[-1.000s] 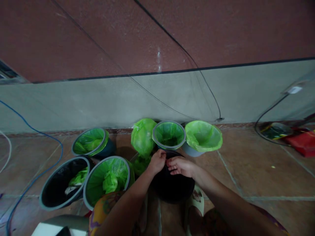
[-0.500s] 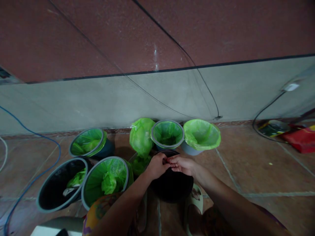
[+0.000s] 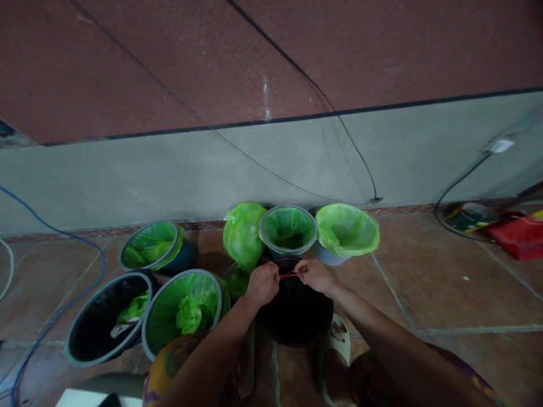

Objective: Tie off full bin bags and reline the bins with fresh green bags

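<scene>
A thin red string (image 3: 289, 275) is stretched between my two hands, over the far edge of a black round thing (image 3: 297, 319) on the floor between my feet. Whether that is a bin or a filled bag is too dark to tell. My left hand (image 3: 263, 281) is closed on one side of the string. The other side is pinched by my right hand (image 3: 314, 276), a short gap away. Just beyond my hands stand a grey-rimmed bin (image 3: 314, 229) with a green liner and a tied green bag (image 3: 244, 234).
At the right is a pale bin (image 3: 348, 229) with a green liner. Left stand a black bin (image 3: 78, 322), a green-lined bin (image 3: 148, 345) and another lined bin (image 3: 124, 257). A blue cable (image 3: 102, 265) crosses the tiles. Something red (image 3: 515, 240) lies far right by the wall.
My hands were together at the fingertips and have moved apart sideways. The red string now shows drawn out between them. The bins have stayed put.
</scene>
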`<state>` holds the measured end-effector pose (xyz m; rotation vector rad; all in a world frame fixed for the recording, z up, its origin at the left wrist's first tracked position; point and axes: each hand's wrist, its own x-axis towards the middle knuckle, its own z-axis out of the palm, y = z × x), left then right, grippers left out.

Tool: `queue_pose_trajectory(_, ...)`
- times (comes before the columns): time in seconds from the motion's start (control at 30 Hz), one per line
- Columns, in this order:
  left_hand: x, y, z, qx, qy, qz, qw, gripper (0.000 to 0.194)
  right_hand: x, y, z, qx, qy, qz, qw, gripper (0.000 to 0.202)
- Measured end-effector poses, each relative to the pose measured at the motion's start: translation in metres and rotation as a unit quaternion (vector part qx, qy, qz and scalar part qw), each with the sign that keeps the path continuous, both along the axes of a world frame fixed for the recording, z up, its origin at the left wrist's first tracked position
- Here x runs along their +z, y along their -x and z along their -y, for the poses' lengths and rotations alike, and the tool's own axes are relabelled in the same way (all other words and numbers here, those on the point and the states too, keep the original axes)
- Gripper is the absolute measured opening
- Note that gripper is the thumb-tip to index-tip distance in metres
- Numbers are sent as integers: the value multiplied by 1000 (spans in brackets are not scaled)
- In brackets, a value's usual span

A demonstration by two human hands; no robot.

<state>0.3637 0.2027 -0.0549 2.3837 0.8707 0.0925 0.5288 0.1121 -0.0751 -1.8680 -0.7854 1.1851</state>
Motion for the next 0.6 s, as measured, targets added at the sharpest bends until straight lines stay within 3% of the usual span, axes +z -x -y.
queue_pose_trajectory(0.13, -5, 8, -3, 11, -31, -71, 997, 17, -12, -3, 1, 63, -15, 139, 988, 16)
queue_pose_trajectory(0.23, -8, 11, -4, 13, -11, -117, 993, 8, -5, -4, 3, 86, 2, 210, 974, 26)
queue_pose_trajectory(0.27, -8, 12, -4, 10, 5, -133, 991, 16, 0, -5, 3, 86, 10, 239, 967, 31)
queue_pose_trajectory(0.37, -11, 11, -2, 12, 56, -168, 984, 79, 13, -5, 5, 96, 25, 299, 949, 52)
queue_pose_trajectory(0.43, -16, 9, 1, 26, 75, -169, 982, 106, 16, -1, 8, 130, 29, 296, 946, 67)
queue_pose_trajectory(0.53, -30, 7, 7, 46, 83, -160, 982, 111, 10, 16, 14, 208, 43, 274, 938, 91)
queue_pose_trajectory(0.6, -41, 4, 13, 57, 101, -147, 982, 101, 1, 28, 18, 252, 75, 281, 923, 102)
